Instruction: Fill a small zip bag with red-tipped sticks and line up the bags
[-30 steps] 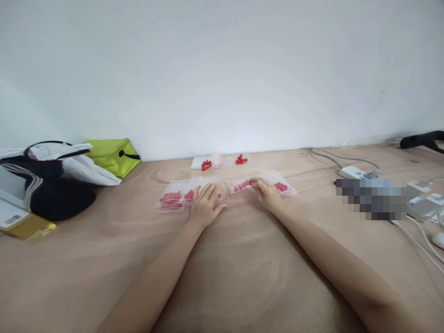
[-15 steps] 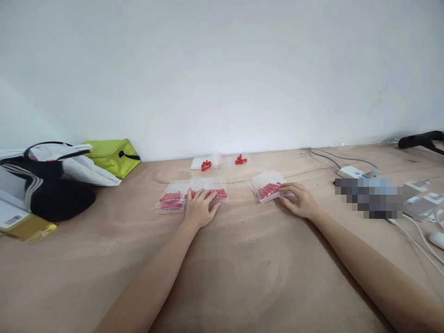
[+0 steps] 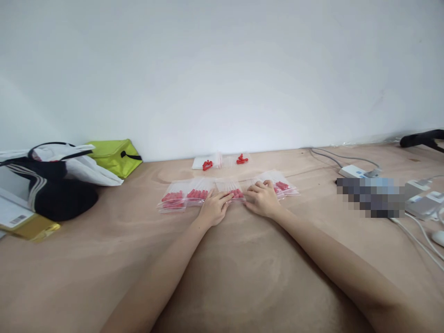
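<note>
Small clear zip bags with red capsule-like pieces inside lie in a row in front of me. My left hand [image 3: 214, 208] rests palm down with its fingers outstretched over the near edge of the middle bag [image 3: 236, 192]. Close by, my right hand [image 3: 262, 198] lies with bent, slightly parted fingers on the bags between the middle one and the right-hand bag [image 3: 282, 186]. What lies under its palm is hidden. To the left are a stacked bag [image 3: 172, 198] and another bag [image 3: 197, 193].
Further back, near the wall, red pieces [image 3: 207, 164] sit by a white bag, with more red pieces [image 3: 242, 159] beside them. A black cap [image 3: 64, 199], a lime-green pouch [image 3: 113, 157] and a gold box [image 3: 34, 226] are left. A power strip [image 3: 355, 171] and cables lie right.
My right hand has moved left, close to my left hand. My left hand has shifted slightly right. A bag now shows between the hands, and the bags form a nearly continuous row.
</note>
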A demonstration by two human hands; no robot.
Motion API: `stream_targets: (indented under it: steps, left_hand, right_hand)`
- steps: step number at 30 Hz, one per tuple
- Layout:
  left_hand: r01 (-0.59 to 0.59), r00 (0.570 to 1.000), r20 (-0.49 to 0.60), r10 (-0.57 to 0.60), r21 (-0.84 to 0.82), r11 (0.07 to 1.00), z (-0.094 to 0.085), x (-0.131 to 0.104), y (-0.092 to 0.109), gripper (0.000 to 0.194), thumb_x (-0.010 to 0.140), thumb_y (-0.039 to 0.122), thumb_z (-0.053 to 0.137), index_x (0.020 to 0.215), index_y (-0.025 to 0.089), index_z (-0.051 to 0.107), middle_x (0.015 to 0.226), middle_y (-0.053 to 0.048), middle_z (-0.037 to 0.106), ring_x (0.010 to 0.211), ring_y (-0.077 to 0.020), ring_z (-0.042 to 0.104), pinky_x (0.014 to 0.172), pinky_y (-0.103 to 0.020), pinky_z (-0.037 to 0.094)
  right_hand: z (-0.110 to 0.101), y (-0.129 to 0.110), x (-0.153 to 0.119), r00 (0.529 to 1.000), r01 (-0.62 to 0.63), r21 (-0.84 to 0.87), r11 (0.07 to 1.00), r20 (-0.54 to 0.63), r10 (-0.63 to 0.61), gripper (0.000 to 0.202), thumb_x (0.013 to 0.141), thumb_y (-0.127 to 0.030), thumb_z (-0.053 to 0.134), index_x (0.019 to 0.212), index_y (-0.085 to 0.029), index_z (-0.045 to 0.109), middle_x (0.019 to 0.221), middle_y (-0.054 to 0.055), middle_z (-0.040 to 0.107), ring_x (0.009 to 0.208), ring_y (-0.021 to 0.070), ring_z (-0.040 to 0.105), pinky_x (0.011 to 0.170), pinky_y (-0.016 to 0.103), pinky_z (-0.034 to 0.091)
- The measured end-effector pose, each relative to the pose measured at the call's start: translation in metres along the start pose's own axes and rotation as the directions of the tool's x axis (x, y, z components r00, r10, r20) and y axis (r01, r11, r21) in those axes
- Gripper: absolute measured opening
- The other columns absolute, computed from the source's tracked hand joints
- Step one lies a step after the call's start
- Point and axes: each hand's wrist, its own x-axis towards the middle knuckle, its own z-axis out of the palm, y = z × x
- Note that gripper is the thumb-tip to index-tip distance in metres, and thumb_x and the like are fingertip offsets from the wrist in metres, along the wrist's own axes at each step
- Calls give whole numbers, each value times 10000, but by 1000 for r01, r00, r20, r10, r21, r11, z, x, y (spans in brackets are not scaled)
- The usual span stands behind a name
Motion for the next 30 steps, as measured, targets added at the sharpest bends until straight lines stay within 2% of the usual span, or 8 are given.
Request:
stream_targets:
  steps: [4,7,9,13,18,23,27,30]
  left_hand:
    - [-66,997,50,66,-8,998,-5,2,1,321,848,255,413,1165,240,462,1171,-43,533,1092,-189,472,982,-505,249]
    - [-127,992,-9,127,28,992,-10,-2,-2,367,810,319,489,1163,220,469,1144,-60,551,1080,-208,483,984,-497,267]
    - [-181,980,-78,185,53,982,-12,-7,-9,311,811,289,491,1109,205,517,1056,-62,599,1000,-188,540,962,-445,334]
    - [-257,949,-150,278,148,955,-12,-15,-22,210,834,179,431,961,198,598,913,-47,645,856,-154,602,800,-317,482]
    - [-321,917,-156,367,258,911,-5,-13,-24,239,850,142,379,855,180,615,875,-42,654,764,-140,622,656,-251,511]
    - [-272,928,-186,321,247,930,-2,-9,-22,255,861,138,346,827,134,599,861,-70,654,743,-147,626,644,-250,516]
    - [-218,945,-221,242,124,968,-1,-12,-24,233,867,170,359,842,125,586,873,-80,647,771,-142,623,680,-248,518]
    - [-177,953,-244,181,40,983,1,-13,-25,213,864,191,379,824,143,583,860,-65,647,757,-138,623,663,-246,519]
  right_hand:
    - [3,-2,-1,998,42,45,998,50,-45,196,768,-316,471,845,-255,641,750,18,614,753,144,435,713,339,177]
    - [3,-5,-5,998,41,61,997,34,-43,242,785,-381,455,817,-233,644,724,23,613,745,144,439,718,342,180]
    - [4,-7,-6,999,35,53,998,1,-35,290,777,-440,456,804,-219,643,728,28,610,746,147,442,721,340,185]
    - [10,-13,-1,998,51,29,998,-47,-49,242,785,-387,463,779,-221,639,720,21,605,737,140,444,736,339,188]
    - [12,-16,1,998,50,54,997,-31,-48,237,802,-298,435,714,-213,639,656,10,593,701,123,434,752,338,184]
    - [9,-10,-3,999,14,81,997,-32,-12,262,759,-414,478,719,-209,635,698,17,612,727,137,443,765,352,185]
    - [10,-2,-6,995,40,3,999,-89,-40,167,766,-277,482,707,-200,617,708,7,617,716,125,440,772,352,189]
    - [11,0,-6,989,88,-53,995,-112,-94,175,780,-196,459,683,-197,605,657,-1,599,700,117,426,775,348,191]
